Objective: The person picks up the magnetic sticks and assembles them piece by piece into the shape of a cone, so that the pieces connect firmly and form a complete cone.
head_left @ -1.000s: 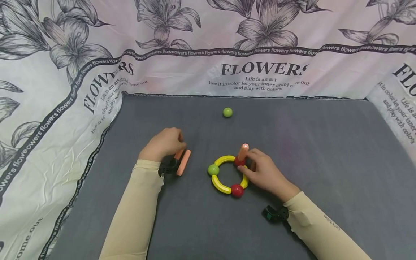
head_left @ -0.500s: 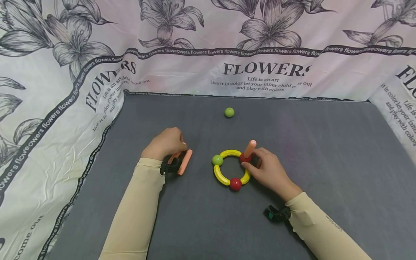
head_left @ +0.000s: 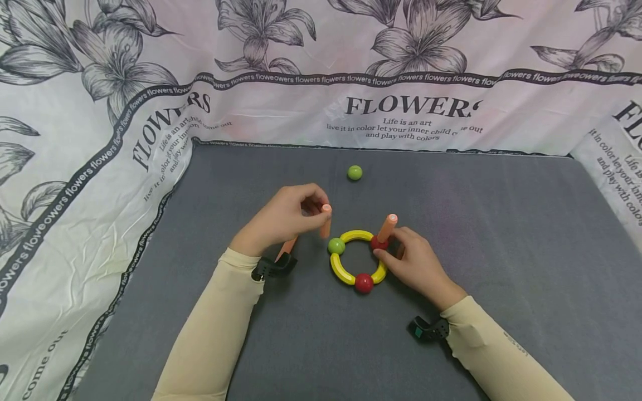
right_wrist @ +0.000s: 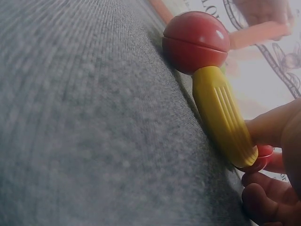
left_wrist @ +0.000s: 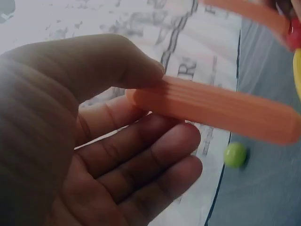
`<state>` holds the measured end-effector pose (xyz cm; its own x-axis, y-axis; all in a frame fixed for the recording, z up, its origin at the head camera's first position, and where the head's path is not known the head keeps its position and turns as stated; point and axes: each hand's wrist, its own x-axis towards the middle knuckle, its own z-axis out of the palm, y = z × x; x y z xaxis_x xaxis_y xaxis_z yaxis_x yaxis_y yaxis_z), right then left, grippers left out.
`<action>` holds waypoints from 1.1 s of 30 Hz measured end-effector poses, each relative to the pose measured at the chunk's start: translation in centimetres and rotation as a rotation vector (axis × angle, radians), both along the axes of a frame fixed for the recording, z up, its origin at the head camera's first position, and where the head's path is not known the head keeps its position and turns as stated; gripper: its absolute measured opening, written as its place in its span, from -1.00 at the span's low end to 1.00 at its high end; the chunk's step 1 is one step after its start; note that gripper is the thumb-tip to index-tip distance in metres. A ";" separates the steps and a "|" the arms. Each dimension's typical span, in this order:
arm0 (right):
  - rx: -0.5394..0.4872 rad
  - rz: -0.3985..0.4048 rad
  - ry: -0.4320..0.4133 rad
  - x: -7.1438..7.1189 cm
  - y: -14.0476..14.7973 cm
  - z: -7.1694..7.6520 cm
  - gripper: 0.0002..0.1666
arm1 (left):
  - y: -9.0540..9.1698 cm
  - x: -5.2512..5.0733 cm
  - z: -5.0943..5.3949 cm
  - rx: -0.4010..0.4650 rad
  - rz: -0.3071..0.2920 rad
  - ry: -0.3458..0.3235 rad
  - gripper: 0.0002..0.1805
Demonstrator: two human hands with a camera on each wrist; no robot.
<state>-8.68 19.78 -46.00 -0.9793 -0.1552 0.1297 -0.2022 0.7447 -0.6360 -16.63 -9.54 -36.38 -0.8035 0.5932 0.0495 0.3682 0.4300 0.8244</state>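
Left hand [head_left: 288, 214] has an orange stick [head_left: 325, 223] pinched by one end between thumb and forefinger, the other fingers loosely bent below; stick is raised, its free end pointing down near the ring's green ball [head_left: 336, 246]. Right hand [head_left: 416, 264] is at the far right of the ring, thumb and fingers closed about the far red ball [head_left: 379, 243], with the thumb against the end of the right yellow arc [right_wrist: 223, 115]; fingers partly hidden in the right wrist view, so exact contact on the ball is hard to make out. Hands are apart, ring mostly between them. Ring lies flat on the grey table [head_left: 476, 223]: three balls alternating with three arcs, namely the two red and one green, plus the far yellow arc [head_left: 356, 235], left yellow arc [head_left: 342, 270] and the right one. Near red ball [head_left: 363, 283] sits at the near side. A standing orange stick [head_left: 388, 228] rises from the far red ball, leaning slightly right. Another orange stick, the lying one [head_left: 287, 248], is on the table, partly covered by the left wrist. Loose green ball [head_left: 354, 172] rests beyond the ring, near the flower-print cloth [head_left: 281, 117].
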 end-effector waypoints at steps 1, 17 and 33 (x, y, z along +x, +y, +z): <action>0.000 -0.001 -0.002 0.0 0.0 0.0 -0.66 | 0.3 0.2 0.0 0.005 -0.025 0.008 -0.95; 0.002 0.004 -0.006 -0.2 0.0 -0.2 -0.64 | 2.0 0.2 -2.0 -0.359 -0.054 -0.120 -0.57; 0.003 0.023 0.006 0.0 0.2 -0.2 -0.69 | 3.5 0.3 -4.9 -0.396 -0.078 -0.329 -0.71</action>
<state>-8.69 19.94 -46.21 -0.9747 -0.1781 0.1347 -0.2230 0.7417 -0.6326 -16.35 -6.02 -41.27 -0.6914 0.5738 -0.4391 0.1600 0.7142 0.6814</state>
